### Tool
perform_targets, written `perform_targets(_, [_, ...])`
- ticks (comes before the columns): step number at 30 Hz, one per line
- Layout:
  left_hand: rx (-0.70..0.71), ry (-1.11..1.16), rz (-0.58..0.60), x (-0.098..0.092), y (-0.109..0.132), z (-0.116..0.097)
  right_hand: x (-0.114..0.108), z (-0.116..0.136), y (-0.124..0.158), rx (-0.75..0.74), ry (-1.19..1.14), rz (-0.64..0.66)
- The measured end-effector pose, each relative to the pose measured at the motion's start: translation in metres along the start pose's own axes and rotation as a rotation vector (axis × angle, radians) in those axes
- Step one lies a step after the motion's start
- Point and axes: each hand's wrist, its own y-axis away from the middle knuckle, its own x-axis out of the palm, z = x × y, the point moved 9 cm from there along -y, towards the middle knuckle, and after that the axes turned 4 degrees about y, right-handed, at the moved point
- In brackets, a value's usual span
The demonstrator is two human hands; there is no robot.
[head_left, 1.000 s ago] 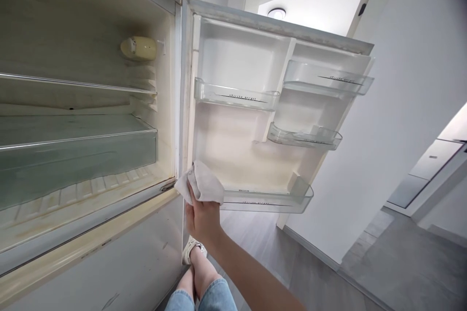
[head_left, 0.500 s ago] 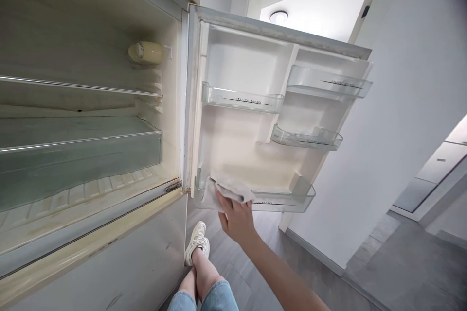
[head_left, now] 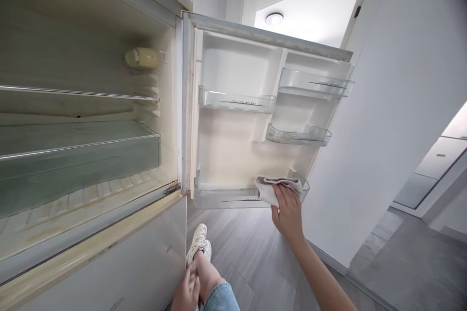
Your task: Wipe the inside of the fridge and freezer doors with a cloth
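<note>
The right hand (head_left: 288,216) grips the cloth (head_left: 267,192) from above, seemingly so it presses against the bin (head_left: 215,199) just beyond, low on the door (head_left: 226,150), while the left hand (head_left: 187,286), too blurred to tell open from closed, is by the leg (head_left: 208,274).

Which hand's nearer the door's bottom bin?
Right. The right hand holds a cloth at the bottom bin, toward the end away from the fridge body; the left hand is lower, by the shin.
</note>
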Motion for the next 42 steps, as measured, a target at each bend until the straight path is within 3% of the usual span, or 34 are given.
perform_targets(2, [0.007,0.059,-0.020,-0.034,-0.012,-0.038,0.003,-0.013,0.004,0.044,-0.006,0.026])
perform_targets(6, [0.219,0.122,-0.156,-0.096,-0.042,-0.157,0.001,-0.036,0.018,0.146,-0.086,0.005])
perform_targets(9, [0.409,0.056,-0.164,-0.110,-0.050,-0.228,-0.004,-0.058,0.032,0.297,-0.213,-0.033])
perform_targets(12, [0.553,-0.073,-0.151,-0.109,-0.050,-0.262,-0.004,-0.086,0.048,0.532,-0.318,0.010])
perform_targets(17, [0.599,-0.132,-0.068,-0.095,-0.056,-0.268,0.001,-0.130,0.073,1.078,-0.463,0.076])
perform_targets(19, [0.601,-0.123,-0.085,-0.093,-0.057,-0.266,0.007,-0.130,0.075,1.202,-0.563,0.044])
perform_targets(21, [0.609,-0.111,-0.113,-0.092,-0.057,-0.264,0.015,-0.120,0.071,1.222,-0.639,0.013])
perform_targets(28, [0.580,-0.117,-0.091,-0.089,-0.057,-0.261,0.015,-0.051,0.051,0.906,-0.514,-0.117])
perform_targets(32, [0.566,-0.092,-0.080,-0.090,-0.055,-0.260,0.028,-0.006,0.052,0.804,-0.563,-0.032])
perform_targets(38, [0.557,-0.059,-0.101,-0.089,-0.056,-0.262,0.042,0.084,0.048,0.450,-0.485,0.080])
perform_targets(42, [0.576,-0.072,-0.047,-0.086,-0.058,-0.264,0.041,0.140,0.039,0.307,-0.463,0.112])
